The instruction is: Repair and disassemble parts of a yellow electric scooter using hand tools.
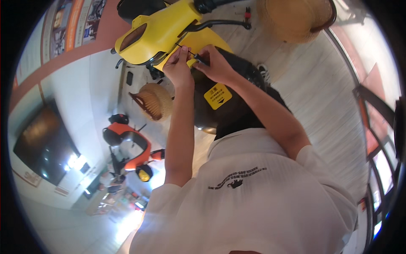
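Note:
A yellow scooter (144, 44) with black handlebar parts fills the top middle. My right hand (215, 65) is closed on the dark handle of a screwdriver (201, 59), whose thin shaft points up-left at the yellow front body below a black brake lever (220, 23). My left hand (177, 65) is pinched at that body, beside the shaft's far end; whatever its fingertips hold is too small to make out. Beneath both forearms lies a dark seat or panel with a yellow label (218, 95).
Wicker chairs (150, 99) (292, 17) stand left and upper right. A red-orange scooter (135, 148) is at lower left, near a wall screen (42, 139). A dark phone-like object (129, 77) lies left of the yellow scooter. Dark railings (372, 101) run along the right.

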`<state>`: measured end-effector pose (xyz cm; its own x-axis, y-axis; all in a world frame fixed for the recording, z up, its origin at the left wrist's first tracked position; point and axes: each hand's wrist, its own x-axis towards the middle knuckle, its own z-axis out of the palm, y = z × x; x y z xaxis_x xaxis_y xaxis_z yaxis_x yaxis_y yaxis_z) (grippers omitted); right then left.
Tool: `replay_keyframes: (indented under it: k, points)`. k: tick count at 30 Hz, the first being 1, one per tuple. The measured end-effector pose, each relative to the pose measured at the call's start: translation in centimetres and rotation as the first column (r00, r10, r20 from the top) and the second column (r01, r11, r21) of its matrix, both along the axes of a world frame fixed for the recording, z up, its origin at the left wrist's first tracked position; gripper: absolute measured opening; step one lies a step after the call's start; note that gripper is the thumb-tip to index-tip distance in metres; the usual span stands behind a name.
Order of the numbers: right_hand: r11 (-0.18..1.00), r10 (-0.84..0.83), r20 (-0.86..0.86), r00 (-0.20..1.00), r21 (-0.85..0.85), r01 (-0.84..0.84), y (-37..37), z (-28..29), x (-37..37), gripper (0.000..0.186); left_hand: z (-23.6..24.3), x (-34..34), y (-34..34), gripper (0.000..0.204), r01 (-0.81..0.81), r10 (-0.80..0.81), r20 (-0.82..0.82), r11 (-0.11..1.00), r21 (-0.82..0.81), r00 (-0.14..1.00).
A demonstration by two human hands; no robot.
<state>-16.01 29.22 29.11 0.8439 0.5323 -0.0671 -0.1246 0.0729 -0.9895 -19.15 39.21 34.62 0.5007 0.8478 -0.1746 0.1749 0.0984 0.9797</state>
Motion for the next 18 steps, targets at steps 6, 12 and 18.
replay_keyframes:
  k: [6, 12, 18]
  points:
    - [0.993, 0.091, -0.215, 0.972, 0.094, -0.072, -0.4, -0.2, 1.0, 0.013, 0.1, 0.6, 0.1, 0.015, 0.019, -0.007, -0.11, 0.994, 0.105, 0.994]
    - [0.97, 0.233, -0.331, 0.915, 0.143, -0.195, 0.6, -1.7, 1.6, 0.019, 1.1, -0.5, 0.6, 0.017, 0.292, -0.292, -0.129, 0.956, -0.019, 0.948]
    - [0.999, -0.044, -0.03, 0.999, 0.019, 0.045, 0.2, 0.0, -0.4, 0.021, 0.7, -0.9, 2.1, 0.017, 0.319, -0.304, -0.188, 0.946, 0.054, 0.934]
